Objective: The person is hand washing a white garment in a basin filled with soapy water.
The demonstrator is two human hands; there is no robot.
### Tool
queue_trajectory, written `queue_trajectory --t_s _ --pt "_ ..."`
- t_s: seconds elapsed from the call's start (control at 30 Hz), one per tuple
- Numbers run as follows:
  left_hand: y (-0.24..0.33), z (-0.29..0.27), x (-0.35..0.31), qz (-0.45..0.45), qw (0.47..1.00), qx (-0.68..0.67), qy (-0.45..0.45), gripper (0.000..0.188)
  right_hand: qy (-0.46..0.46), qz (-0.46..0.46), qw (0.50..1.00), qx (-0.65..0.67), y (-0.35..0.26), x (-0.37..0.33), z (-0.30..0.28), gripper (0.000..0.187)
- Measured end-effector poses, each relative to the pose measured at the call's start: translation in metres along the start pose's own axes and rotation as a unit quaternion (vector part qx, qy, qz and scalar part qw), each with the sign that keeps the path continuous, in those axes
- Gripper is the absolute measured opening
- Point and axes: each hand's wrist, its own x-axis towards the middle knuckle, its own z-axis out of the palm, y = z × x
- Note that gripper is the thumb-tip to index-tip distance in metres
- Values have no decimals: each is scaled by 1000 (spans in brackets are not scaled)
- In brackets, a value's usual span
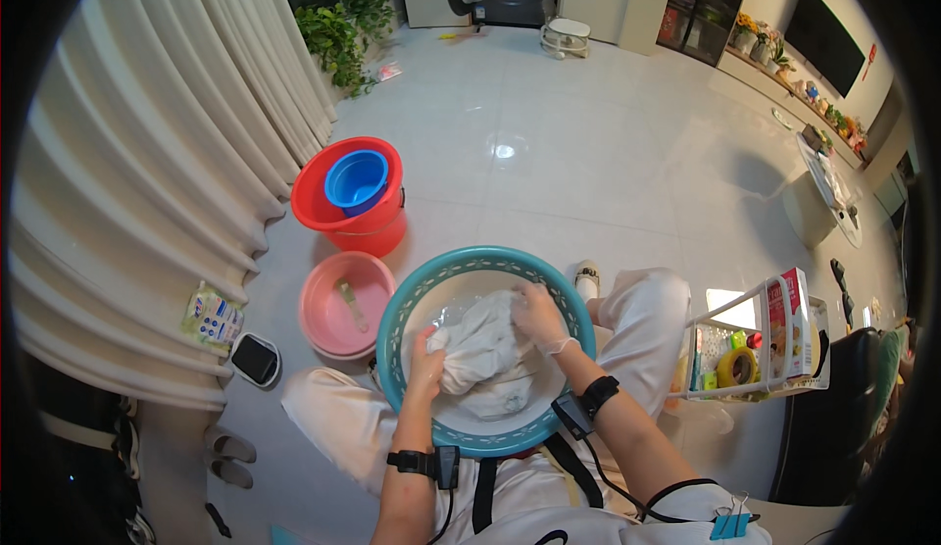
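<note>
A teal basin [390,295] with a pale inside and a patterned rim stands between my knees. Wet white cloth [485,344] lies bunched in it, with some water around; its exact kind I cannot make out. At the cloth's left side, my left hand [426,367] is closed on a fold. My right hand [539,318] grips the cloth at its upper right, fingers bent into it. Both forearms wear black straps with small boxes.
To the left stand a pink basin [312,315] with a pale green strip inside and a red bucket [377,233] holding a blue basin [357,180]. A white wire cart [750,388] with tape and boxes is at right. Curtains [127,153] hang left; a phone [255,359] lies in a tray.
</note>
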Motion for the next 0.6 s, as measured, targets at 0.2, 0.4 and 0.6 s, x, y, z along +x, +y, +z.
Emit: queue_trajectory --t_s 0.2,0.4,0.6 --pt "-19 16 9 -122 987 -93 -38 80 -176 105 965 -166 18 -19 51 76" --pt "-20 14 11 -133 989 -1 -63 84 -267 141 953 30 -28 -35 35 71" --pt "-23 3 19 -198 955 -200 -93 83 -295 -22 952 83 -46 -43 16 66"
